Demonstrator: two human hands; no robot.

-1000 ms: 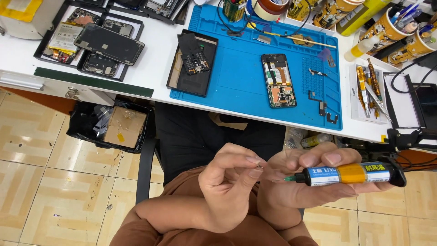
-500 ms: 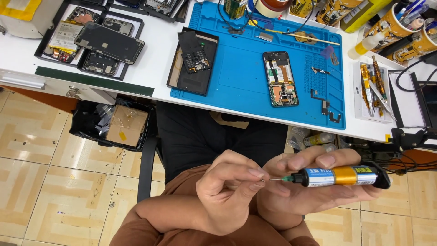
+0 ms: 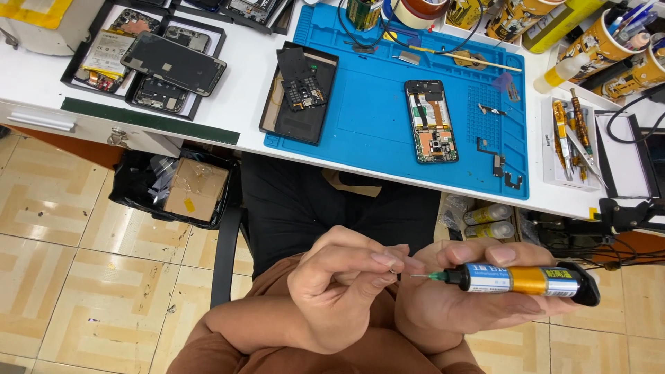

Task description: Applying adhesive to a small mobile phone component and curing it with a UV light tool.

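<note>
Far left on the white workbench (image 3: 249, 104), a dark phone back panel (image 3: 173, 64) lies across black trays of phone parts (image 3: 114, 59). Below the bench edge, a black bin (image 3: 138, 181) holds a brown cardboard piece (image 3: 196, 189). Further along, a black rectangular tray (image 3: 299, 93) with a small circuit board overlaps the left edge of the blue silicone work mat (image 3: 374, 118).

My left hand (image 3: 343, 294) is raised over my lap, thumb and forefinger pinched together at the fingertips (image 3: 391, 260); whether they grip anything I cannot tell (too small to make out). Just beside those fingertips is the green needle tip of the blue-and-yellow glue syringe with a black cap (image 3: 523, 280), lying level and pointing left. My right hand (image 3: 460, 305) is clenched around its barrel, thumb on top, fingers beneath.

Up on the mat, 1 opened phone with exposed boards (image 3: 431, 121) rests near the middle, with small loose parts to its right. Right of the mat, yellow-handled tools (image 3: 571, 131) sit on a white tray.
</note>
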